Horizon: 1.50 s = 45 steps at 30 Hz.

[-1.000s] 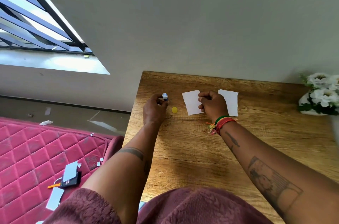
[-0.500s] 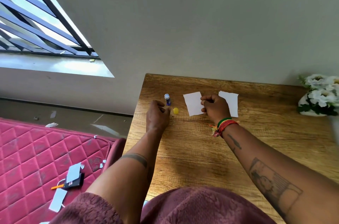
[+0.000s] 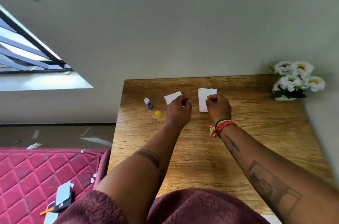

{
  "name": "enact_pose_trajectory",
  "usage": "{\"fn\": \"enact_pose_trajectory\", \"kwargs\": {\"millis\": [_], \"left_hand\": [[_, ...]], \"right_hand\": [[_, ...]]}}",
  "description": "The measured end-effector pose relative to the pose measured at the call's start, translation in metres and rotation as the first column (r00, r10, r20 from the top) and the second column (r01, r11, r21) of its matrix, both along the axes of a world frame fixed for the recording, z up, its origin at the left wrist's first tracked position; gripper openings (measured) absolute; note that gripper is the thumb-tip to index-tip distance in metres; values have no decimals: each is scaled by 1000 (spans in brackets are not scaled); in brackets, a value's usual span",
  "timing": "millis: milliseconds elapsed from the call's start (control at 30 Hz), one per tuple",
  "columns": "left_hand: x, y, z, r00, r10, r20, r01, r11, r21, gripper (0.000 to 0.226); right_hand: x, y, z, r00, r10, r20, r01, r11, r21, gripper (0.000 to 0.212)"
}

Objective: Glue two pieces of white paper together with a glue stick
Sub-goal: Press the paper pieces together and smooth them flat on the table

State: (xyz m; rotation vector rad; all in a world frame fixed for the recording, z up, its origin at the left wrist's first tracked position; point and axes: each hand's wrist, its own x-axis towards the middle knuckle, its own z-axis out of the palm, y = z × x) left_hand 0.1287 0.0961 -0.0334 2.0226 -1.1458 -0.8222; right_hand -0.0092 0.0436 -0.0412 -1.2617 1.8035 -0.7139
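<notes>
Left hand (image 3: 178, 109) pinches left paper (image 3: 172, 96); right hand (image 3: 218, 107) seems to pinch right paper (image 3: 205, 98). Papers flat on tabletop (image 3: 256, 132), apart. Glue stick (image 3: 148, 103) open, upright, left of left hand, nearer it. Cap (image 3: 158, 113) beside.

Papers (image 3: 172, 96) (image 3: 205, 98) white; glue stick (image 3: 148, 103) blue, pale top; cap (image 3: 158, 113) yellow; table (image 3: 256, 132) brown wood grain; wristbands (image 3: 222, 124) green, red, yellow; flowers (image 3: 295, 78) white; mattress (image 3: 36, 168) pink, diamond-quilted
</notes>
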Motion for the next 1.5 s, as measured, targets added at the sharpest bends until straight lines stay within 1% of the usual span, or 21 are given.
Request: {"fn": "enact_pose_trajectory", "kwargs": {"millis": [67,100,167,267,333,467,533,567,667,767,867,967,1033,1100,1200,1300,1400,1500], "left_hand": [[-14,-13,-4,998,-32,-45,35,997,72,23],[-19,-18,-6,997,-41,-60,48,993,110,26],[-28,-27,-11,994,-37,-107,55,984,169,32],[-37,-36,-16,976,68,-208,-21,974,223,35],[-38,-40,-18,952,158,-261,-91,964,250,33],[-34,-48,-19,884,308,-353,-210,934,291,30],[-30,-48,-18,856,338,-390,-225,925,307,31],[-28,-47,-18,857,334,-393,-218,925,311,32],[-21,-43,-15,867,320,-382,-216,932,290,32],[-8,-33,-12,834,372,-407,-281,922,267,30],[13,-18,-13,862,396,-315,-336,914,229,30],[32,-2,-16,864,455,-217,-405,883,238,28],[42,4,-17,873,465,-147,-422,872,248,28],[48,7,-16,904,421,-79,-394,890,228,27],[51,7,-15,931,364,-19,-356,919,171,26],[49,7,-16,955,292,53,-297,945,139,31],[46,5,-17,966,221,130,-238,963,128,33],[46,4,-19,970,192,152,-214,966,145,32]], "right_hand": [[-14,-7,-4,995,-61,-73,63,998,29,26],[-18,-11,-5,992,-59,-109,65,997,49,30],[-25,-18,-8,987,-23,-158,37,995,89,28],[-23,-27,-10,982,40,-187,-9,986,165,23],[-20,-33,-10,985,46,-168,-10,978,210,24],[-20,-40,-11,994,-39,-100,64,964,257,31],[-20,-39,-12,996,-38,-82,58,966,251,28],[-21,-39,-12,997,-32,-67,48,967,250,28],[-19,-37,-8,999,5,44,-17,962,273,29],[-2,-32,-1,996,33,77,-48,977,207,25],[24,-26,2,992,82,101,-96,985,146,20],[48,-20,1,981,185,52,-190,975,119,20],[62,-16,-2,969,247,-6,-245,964,100,20],[71,-14,-4,954,291,-65,-284,954,95,23],[76,-15,-10,936,330,-125,-321,943,90,24],[76,-17,-14,923,345,-167,-337,938,79,24],[76,-20,-18,913,361,-190,-355,932,66,27],[75,-20,-21,903,374,-211,-372,927,52,27]]}}
